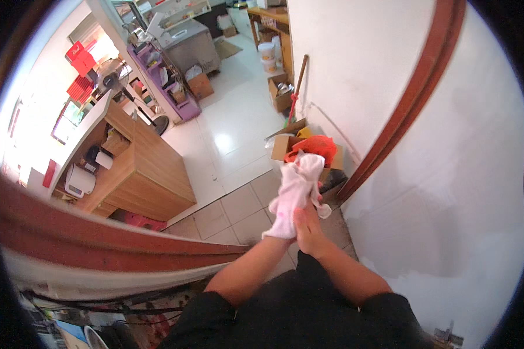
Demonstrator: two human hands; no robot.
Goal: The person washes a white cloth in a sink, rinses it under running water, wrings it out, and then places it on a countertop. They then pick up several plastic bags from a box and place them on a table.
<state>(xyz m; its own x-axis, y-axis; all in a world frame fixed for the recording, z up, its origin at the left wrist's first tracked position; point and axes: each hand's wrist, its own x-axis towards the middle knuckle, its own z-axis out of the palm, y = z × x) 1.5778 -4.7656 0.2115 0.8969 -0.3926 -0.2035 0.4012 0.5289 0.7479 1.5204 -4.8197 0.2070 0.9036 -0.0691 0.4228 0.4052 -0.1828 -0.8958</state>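
A white cloth [294, 192] with pinkish stains lies over my left hand [288, 209] and hides its fingers and palm; whether it is a glove or a towel is unclear. My right hand [308, 224] presses against the near right side of this cloth, and its fingertips are partly hidden behind the folds. Just beyond both hands stands an open cardboard box [282, 147] with an orange-red cloth or bag [318, 147] in it.
A reddish-brown door frame [401, 113] rises on the right beside a white wall. A wooden counter [161, 174], a standing fan [113, 83] and a purple shelf [168, 87] are left. A wooden-handled pole [300, 78] leans behind the box. Farther back are white buckets [267, 51].
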